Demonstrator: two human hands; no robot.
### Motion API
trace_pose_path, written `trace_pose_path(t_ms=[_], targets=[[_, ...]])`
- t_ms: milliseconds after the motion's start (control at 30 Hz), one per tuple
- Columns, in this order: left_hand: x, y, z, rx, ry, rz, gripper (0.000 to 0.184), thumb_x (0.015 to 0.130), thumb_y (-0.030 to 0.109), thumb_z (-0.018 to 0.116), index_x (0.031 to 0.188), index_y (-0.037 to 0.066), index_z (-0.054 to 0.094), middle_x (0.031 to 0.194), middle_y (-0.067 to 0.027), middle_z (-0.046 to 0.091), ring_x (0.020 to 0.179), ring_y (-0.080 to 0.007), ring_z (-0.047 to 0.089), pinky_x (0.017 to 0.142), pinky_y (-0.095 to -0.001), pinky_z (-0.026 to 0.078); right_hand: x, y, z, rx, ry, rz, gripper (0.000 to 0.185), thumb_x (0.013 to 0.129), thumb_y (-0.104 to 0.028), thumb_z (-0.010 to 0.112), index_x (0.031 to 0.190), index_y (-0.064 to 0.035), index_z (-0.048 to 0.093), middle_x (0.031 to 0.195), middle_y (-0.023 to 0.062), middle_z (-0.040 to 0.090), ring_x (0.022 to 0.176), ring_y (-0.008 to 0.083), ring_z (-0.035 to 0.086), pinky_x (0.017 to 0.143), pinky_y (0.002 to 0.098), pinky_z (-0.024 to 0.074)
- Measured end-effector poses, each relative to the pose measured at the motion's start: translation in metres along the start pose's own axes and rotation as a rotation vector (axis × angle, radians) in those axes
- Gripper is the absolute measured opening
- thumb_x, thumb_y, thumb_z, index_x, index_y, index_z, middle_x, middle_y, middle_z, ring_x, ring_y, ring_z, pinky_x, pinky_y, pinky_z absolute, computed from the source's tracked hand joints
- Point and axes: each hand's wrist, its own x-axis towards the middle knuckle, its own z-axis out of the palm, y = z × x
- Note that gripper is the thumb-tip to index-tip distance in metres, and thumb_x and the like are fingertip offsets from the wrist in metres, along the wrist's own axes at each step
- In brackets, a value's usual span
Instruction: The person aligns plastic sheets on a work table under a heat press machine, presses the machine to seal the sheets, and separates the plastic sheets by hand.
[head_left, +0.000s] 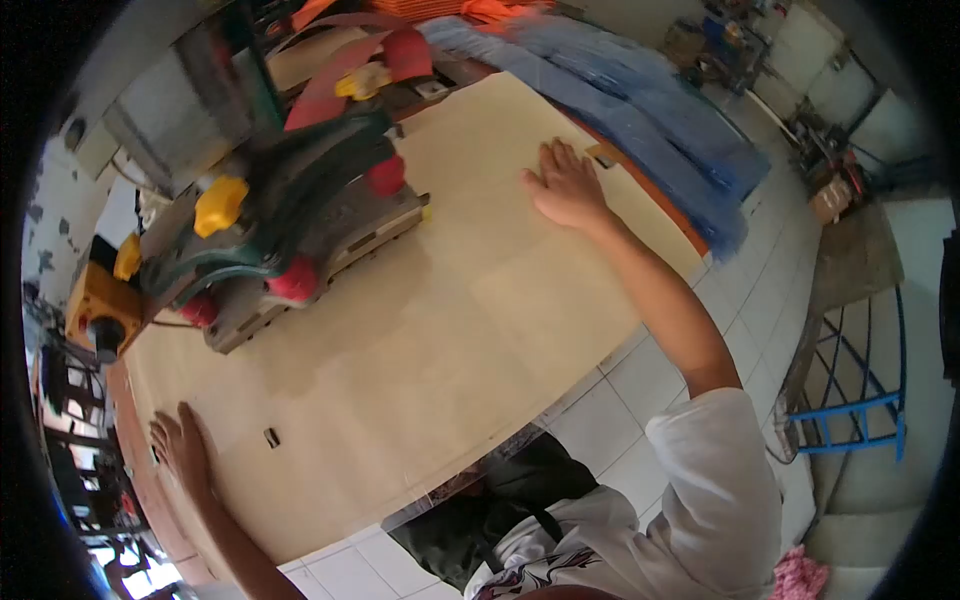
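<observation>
A large pale tan sheet (400, 370) lies flat across the table, its rear part running under a machine head. My left hand (180, 448) rests on the sheet near its left edge, fingers stretched out. On the far right part of the sheet, my right hand (568, 187) lies flat with its fingers apart. Neither hand holds anything. The machine (300, 230) has a dark green arm, yellow knobs and red round parts above a long metal bar. A small dark piece (271, 437) lies on the sheet, to the right of my left hand.
An orange control box (103, 312) with a black knob is at the machine's left. Blue plastic-wrapped material (640, 110) lies along the table's far right side. Curved red pieces (405, 55) are behind the machine. A blue metal frame (855, 425) stands on the right.
</observation>
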Motion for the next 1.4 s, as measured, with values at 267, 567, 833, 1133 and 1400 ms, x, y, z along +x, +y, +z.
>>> trace_pose_path(t_ms=[267, 567, 833, 1133, 1400], targets=[[0.001, 0.003, -0.002, 0.002, -0.017, -0.003, 0.084, 0.091, 0.062, 0.029, 0.144, -0.002, 0.021, 0.150, -0.0263, 0.016, 0.140, -0.0380, 0.014, 0.114, -0.0449, 0.010, -0.005, 0.003, -0.005, 0.039, -0.021, -0.016, 0.071, 0.095, -0.048, 0.026, 0.145, 0.0015, 0.016, 0.153, 0.0192, 0.013, 0.143, 0.0292, 0.007, 0.114, 0.0474, 0.0055], [0.000, 0.000, -0.001, -0.054, -0.006, 0.028, 0.083, 0.091, 0.062, 0.029, 0.144, -0.002, 0.023, 0.150, -0.0268, 0.016, 0.140, -0.0393, 0.014, 0.114, -0.0450, 0.010, -0.003, 0.004, -0.003, 0.018, 0.023, -0.025, 0.071, 0.094, -0.049, 0.028, 0.143, 0.0025, 0.023, 0.151, 0.0202, 0.018, 0.142, 0.0314, 0.013, 0.114, 0.0488, 0.0097], [-0.006, 0.007, -0.008, -0.026, -0.015, 0.010, 0.083, 0.091, 0.062, 0.031, 0.144, -0.001, 0.021, 0.151, -0.0248, 0.015, 0.141, -0.0370, 0.013, 0.114, -0.0441, 0.009, -0.004, 0.003, -0.003, 0.009, 0.022, -0.035, 0.072, 0.094, -0.051, 0.028, 0.143, 0.0023, 0.023, 0.151, 0.0205, 0.019, 0.142, 0.0309, 0.014, 0.113, 0.0499, 0.0111], [-0.010, 0.014, -0.013, -0.035, -0.021, -0.008, 0.083, 0.091, 0.061, 0.031, 0.144, -0.001, 0.022, 0.151, -0.0250, 0.015, 0.141, -0.0361, 0.013, 0.115, -0.0433, 0.008, 0.000, 0.006, 0.001, -0.011, 0.030, -0.035, 0.072, 0.094, -0.050, 0.029, 0.143, 0.0017, 0.023, 0.151, 0.0205, 0.019, 0.141, 0.0311, 0.015, 0.113, 0.0499, 0.0117], [-0.005, 0.015, -0.009, -0.024, -0.001, -0.016, 0.082, 0.091, 0.060, 0.032, 0.144, -0.001, 0.021, 0.151, -0.0239, 0.015, 0.141, -0.0356, 0.013, 0.115, -0.0430, 0.008, -0.002, 0.002, -0.006, -0.010, -0.021, -0.026, 0.073, 0.094, -0.050, 0.028, 0.145, 0.0008, 0.019, 0.152, 0.0206, 0.015, 0.142, 0.0309, 0.011, 0.114, 0.0498, 0.0094]])
